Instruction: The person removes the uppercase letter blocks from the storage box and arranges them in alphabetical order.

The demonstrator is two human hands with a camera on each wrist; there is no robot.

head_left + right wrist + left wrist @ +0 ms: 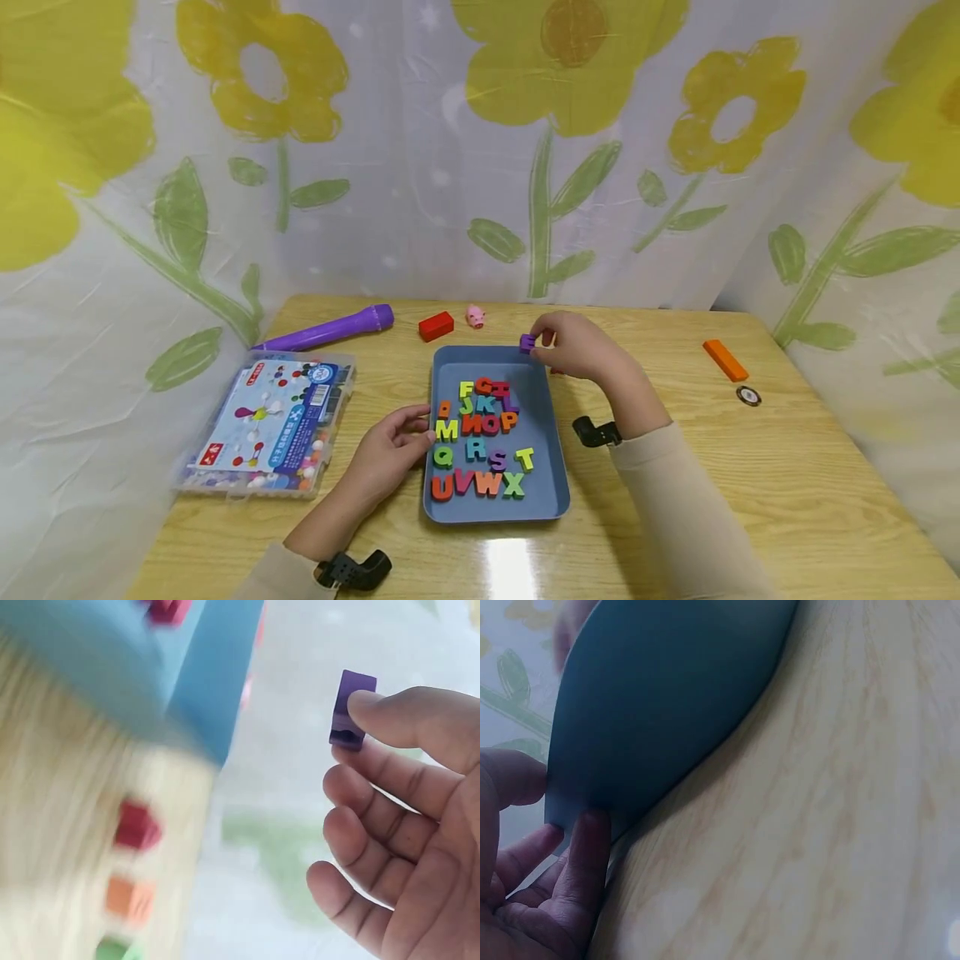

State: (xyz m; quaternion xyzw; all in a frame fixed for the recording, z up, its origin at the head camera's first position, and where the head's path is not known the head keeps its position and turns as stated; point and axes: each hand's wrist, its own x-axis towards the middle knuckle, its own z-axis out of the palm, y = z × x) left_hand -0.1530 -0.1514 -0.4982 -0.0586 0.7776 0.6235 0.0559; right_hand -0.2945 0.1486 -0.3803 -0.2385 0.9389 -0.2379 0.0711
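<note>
Right hand (581, 348): pinches purple letter block (527, 342) at its fingertips, above blue tray (542, 398).
Left hand (390, 454): fingers grip the tray's left rim.

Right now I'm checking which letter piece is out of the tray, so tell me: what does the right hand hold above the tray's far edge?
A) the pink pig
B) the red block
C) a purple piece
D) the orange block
C: the right hand pinches a purple piece at its fingertips over the far rim of the blue tray, and the right wrist view shows the same purple piece against the thumb.
</note>
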